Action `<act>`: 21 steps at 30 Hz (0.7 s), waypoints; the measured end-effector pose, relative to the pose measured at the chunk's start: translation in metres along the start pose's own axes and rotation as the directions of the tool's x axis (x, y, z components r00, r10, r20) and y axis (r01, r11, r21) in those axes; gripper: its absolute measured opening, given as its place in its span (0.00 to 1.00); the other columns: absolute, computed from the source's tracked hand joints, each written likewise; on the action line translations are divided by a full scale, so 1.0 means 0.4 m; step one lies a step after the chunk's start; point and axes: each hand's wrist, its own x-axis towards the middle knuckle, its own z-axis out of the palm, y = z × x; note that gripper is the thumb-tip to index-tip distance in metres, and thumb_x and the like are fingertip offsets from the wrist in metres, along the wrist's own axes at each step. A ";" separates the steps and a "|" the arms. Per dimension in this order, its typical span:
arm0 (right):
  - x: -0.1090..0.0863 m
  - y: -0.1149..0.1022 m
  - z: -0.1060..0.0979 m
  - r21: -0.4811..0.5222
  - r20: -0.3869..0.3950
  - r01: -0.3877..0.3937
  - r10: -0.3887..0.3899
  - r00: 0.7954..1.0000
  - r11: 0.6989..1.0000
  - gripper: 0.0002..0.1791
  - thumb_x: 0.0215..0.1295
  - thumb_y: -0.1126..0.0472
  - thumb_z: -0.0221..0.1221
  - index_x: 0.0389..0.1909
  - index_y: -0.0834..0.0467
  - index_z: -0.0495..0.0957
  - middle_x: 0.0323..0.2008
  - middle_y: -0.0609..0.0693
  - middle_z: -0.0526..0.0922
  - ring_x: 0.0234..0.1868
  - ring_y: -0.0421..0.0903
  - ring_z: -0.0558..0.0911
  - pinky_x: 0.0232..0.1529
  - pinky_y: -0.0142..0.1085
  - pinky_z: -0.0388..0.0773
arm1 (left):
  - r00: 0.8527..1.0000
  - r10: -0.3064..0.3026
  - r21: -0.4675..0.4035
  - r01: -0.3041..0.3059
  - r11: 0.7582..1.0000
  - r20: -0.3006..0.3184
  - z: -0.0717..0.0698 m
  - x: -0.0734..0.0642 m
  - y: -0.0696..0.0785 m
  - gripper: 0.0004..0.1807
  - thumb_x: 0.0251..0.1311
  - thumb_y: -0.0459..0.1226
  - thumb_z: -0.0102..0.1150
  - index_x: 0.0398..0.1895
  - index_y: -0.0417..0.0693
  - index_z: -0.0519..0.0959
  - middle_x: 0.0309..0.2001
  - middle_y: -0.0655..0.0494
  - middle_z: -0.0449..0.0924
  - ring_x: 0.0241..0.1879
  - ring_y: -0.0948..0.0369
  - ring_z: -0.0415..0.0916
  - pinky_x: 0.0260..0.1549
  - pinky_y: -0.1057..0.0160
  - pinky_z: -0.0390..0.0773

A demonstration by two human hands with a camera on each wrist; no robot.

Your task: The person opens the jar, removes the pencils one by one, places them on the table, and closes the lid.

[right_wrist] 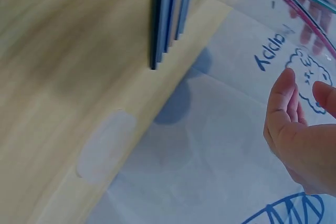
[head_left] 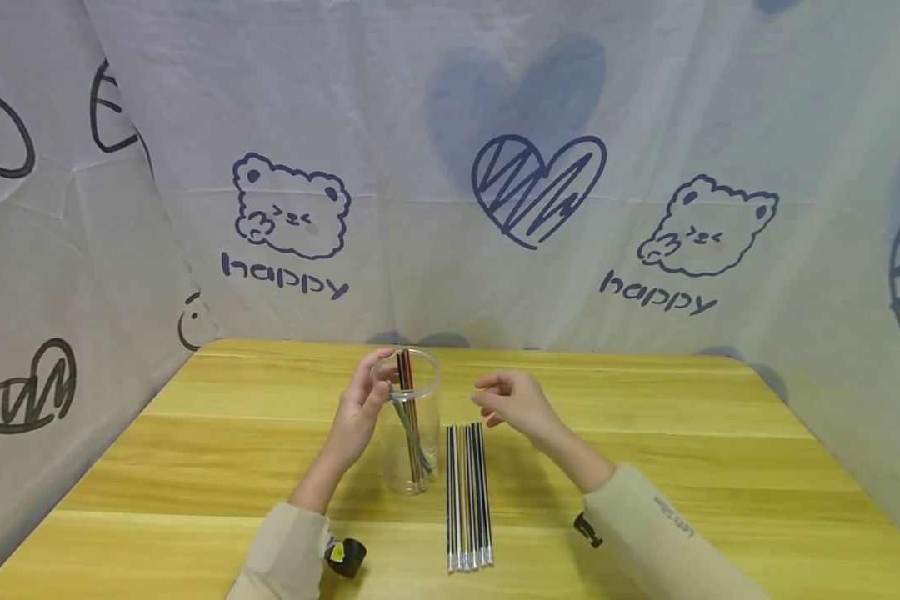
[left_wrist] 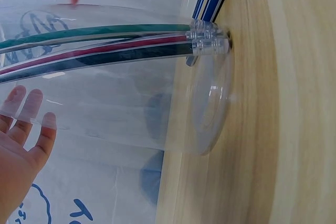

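A tall clear plastic cup (head_left: 392, 454) stands upright on the table, and my left hand (head_left: 355, 410) grips it near the rim, thumb in front and fingers around the far side. Inside lean a few pencils, among them a green pencil (left_wrist: 115, 32), a red pencil (left_wrist: 121, 47) and a black pencil (left_wrist: 131, 55). My right hand (head_left: 519, 406) hovers right of the cup with its fingers loosely bent and nothing between them. Just below it, several dark and light striped pencils (head_left: 467, 500) lie side by side, their silvery ends toward me.
The wooden table (head_left: 645, 433) runs back to a white cloth (head_left: 420, 275) printed with hearts and bears. Cloth also hangs along both sides. Each wrist carries a small black camera (head_left: 347, 557) under the sleeve.
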 end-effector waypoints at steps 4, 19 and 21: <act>0.000 -0.023 -0.001 0.001 -0.007 0.059 -0.059 0.998 0.998 0.12 0.58 0.67 0.56 0.41 0.70 0.74 0.27 0.53 0.78 0.27 0.46 0.77 0.29 0.39 0.77 | 1.000 0.005 0.001 -0.005 1.000 -0.002 0.001 0.000 -0.002 0.30 0.65 0.52 0.39 0.60 0.39 0.57 0.51 0.32 0.69 0.48 0.57 0.69 0.47 0.42 0.65; 0.009 -0.096 0.037 -0.097 -0.085 0.378 -0.386 0.918 0.921 0.07 0.57 0.69 0.57 0.36 0.68 0.77 0.29 0.54 0.79 0.28 0.43 0.75 0.28 0.31 0.74 | 1.000 0.001 0.007 -0.001 1.000 -0.005 0.000 0.000 -0.004 0.30 0.65 0.52 0.39 0.60 0.39 0.57 0.51 0.33 0.69 0.48 0.56 0.69 0.47 0.44 0.65; 0.010 -0.105 0.043 -0.117 -0.100 0.415 -0.426 0.899 0.902 0.07 0.56 0.69 0.58 0.36 0.67 0.77 0.30 0.53 0.79 0.29 0.44 0.76 0.30 0.34 0.74 | 1.000 -0.001 0.008 0.001 1.000 -0.002 0.000 0.001 -0.004 0.29 0.65 0.52 0.39 0.60 0.39 0.57 0.51 0.33 0.69 0.48 0.56 0.69 0.47 0.44 0.65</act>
